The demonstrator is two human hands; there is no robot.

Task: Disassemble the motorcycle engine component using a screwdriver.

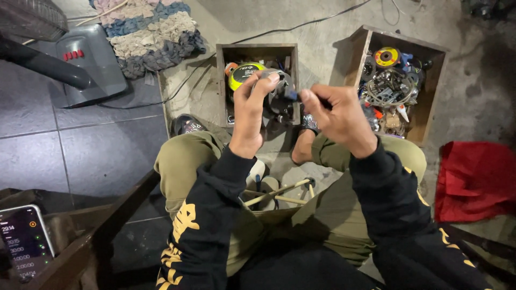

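I see left hand (251,110) clamped on a small dark metal part (279,92) above the nearer wooden box (257,49), right hand (337,115) pinching a thin dark tool (294,95) into it (mid-job, nothing set down yet).

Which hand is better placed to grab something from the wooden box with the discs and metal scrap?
Right, probably. The right hand sits nearest that wooden box, beside its near edge. The left hand grips the small grey part over the other box, farther away.
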